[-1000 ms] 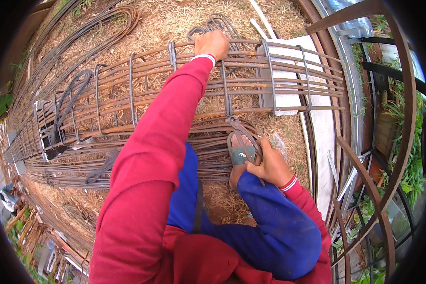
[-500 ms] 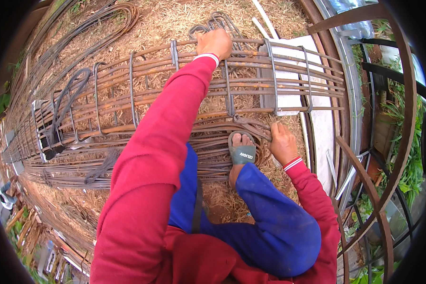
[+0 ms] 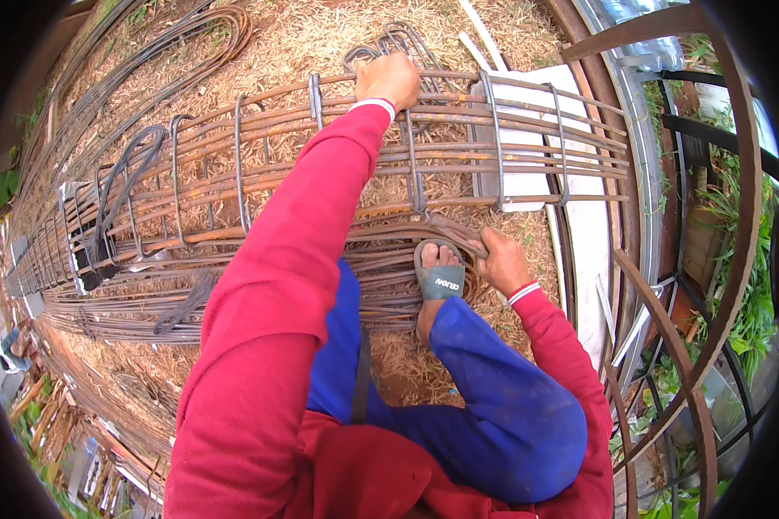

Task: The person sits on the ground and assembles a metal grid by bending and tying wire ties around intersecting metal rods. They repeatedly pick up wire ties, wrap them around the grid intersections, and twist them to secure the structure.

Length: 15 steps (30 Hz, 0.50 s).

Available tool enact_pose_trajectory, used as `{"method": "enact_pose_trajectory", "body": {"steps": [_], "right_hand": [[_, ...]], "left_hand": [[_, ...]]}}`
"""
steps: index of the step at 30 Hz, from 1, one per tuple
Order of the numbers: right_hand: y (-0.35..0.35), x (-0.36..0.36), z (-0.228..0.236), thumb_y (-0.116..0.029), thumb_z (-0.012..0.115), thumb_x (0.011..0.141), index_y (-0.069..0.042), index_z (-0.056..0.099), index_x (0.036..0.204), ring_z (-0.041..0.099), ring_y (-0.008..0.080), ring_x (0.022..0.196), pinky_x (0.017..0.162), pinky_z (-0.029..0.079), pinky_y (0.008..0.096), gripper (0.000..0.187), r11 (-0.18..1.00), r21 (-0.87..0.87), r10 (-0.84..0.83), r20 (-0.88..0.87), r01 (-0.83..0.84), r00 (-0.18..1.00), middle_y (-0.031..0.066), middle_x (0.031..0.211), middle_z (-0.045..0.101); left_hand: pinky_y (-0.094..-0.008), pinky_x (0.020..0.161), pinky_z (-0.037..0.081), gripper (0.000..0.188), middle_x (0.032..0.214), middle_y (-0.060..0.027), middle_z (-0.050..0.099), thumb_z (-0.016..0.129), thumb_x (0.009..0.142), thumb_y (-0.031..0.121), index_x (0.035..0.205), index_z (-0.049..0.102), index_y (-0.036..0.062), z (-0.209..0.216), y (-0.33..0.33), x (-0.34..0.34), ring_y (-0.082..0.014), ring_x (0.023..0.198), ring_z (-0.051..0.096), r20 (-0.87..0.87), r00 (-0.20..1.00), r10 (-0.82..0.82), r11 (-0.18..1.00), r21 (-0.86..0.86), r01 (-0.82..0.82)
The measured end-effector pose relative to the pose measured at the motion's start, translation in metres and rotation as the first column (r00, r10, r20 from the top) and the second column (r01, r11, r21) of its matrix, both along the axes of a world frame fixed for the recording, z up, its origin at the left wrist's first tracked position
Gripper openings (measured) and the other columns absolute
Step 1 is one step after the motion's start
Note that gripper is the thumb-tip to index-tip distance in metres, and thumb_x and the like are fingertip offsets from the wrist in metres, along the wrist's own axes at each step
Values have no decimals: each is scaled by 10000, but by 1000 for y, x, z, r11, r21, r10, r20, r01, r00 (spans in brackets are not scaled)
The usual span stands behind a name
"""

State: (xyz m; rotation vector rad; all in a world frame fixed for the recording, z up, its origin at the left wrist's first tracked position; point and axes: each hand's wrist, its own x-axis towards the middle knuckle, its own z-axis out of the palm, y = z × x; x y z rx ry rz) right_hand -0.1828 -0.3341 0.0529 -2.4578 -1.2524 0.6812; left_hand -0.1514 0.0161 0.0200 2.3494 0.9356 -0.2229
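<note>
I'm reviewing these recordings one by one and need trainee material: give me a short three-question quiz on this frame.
1. True or false: the left hand rests on the far top bar of the rebar cage.
2. Which does the right hand grip?
A. a white board
B. the bundle of loose bars lying beside the cage
C. a hammer
3. Fill in: the foot in the grey sandal is planted on the ____.

Key:
1. True.
2. B; the fingers close on the bars just right of the sandal.
3. Bundle of loose bars.
</note>
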Motion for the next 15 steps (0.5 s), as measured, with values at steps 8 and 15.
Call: {"method": "enact_pose_trajectory", "body": {"steps": [8, 15], "right_hand": [[0, -50, 32, -328, 568, 1030, 7, 618, 942, 592, 154, 588, 536, 468, 285, 349, 811, -499, -446, -865, 305, -229, 39, 674, 585], [0, -38, 53, -251, 778, 880, 13, 583, 1003, 683, 169, 665, 586, 539, 320, 351, 933, -246, -351, -785, 263, 511, 112, 767, 677]], "left_hand": [[-485, 1045, 393, 349, 1079, -214, 720, 465, 952, 223, 1017, 751, 33, -2, -1, 0, -379, 1064, 671, -4, 999, 41, 999, 22, -41], [-524, 1039, 407, 493, 1032, -273, 702, 338, 1028, 316, 1015, 719, 4, -2, -1, -1, -443, 1041, 650, -8, 1000, 4, 1000, 27, -4]]}}
